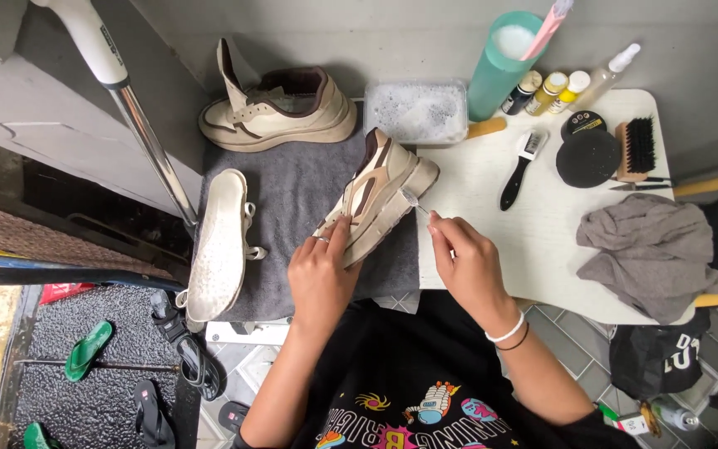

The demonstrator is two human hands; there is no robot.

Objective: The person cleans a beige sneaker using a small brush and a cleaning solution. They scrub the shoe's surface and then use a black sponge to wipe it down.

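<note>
Here, the grey towel (292, 208) covers the table's left side, cushioning three cream sneakers: one upright at the far edge (280, 108), one sole-up at left (218, 245), one tilted on its side in the middle (380, 195). The left hand (322, 278) presses that middle sneaker steady, fingers clasping its upper, while the right hand (467, 262) pinches a small thin brush (415, 202) against its sole edge.

White bench (542, 249): grey towel (292, 199) at 9 o'clock; crumpled grey cloth (650, 249) at 4; black-handled brush (518, 170) centre; round black tin (587, 158), wooden brush (635, 148) at 2; small bottles (552, 90) at 12.
</note>
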